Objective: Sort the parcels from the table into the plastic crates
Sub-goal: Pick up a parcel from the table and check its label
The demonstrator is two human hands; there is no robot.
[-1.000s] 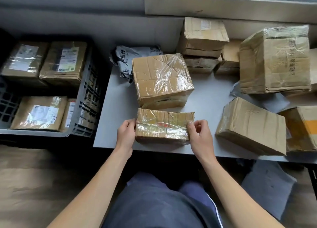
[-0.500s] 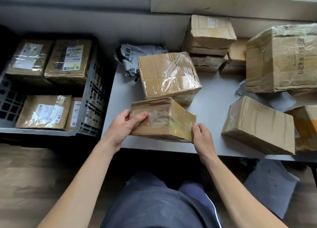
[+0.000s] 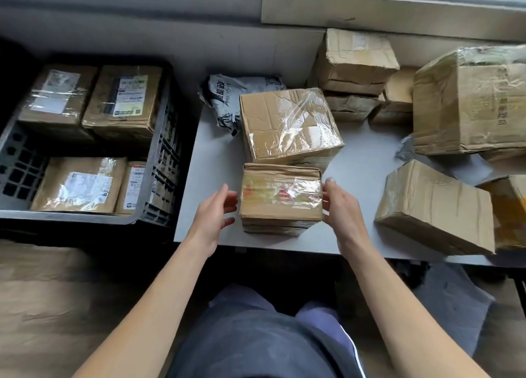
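Left of the table [image 3: 216, 178] we see a dark plastic crate [image 3: 71, 219] holding four brown labelled parcels. Two lie along its far side [image 3: 57, 98] [image 3: 125, 101] and two along its near side [image 3: 82, 184] [image 3: 135, 187], all with their labels up.

On the table, close to its near edge and towards its left end, lies the small parcel [image 3: 280, 195]. It sits flat with its broad taped face up. Its long axis runs left to right, along the table's near edge, so that its short ends point to the table's two ends. Its far side meets the larger taped box [image 3: 290, 124], which sits farther in on the table.

Our left hand [image 3: 212, 215] is spread, fingers straight, with the fingertips just beside the parcel's left end. We cannot tell whether they touch it, and the hand holds nothing. Our right hand [image 3: 341, 209] is loosely cupped against the parcel's right end, thumb near the far corner. Its fingers touch the cardboard without closing round it.
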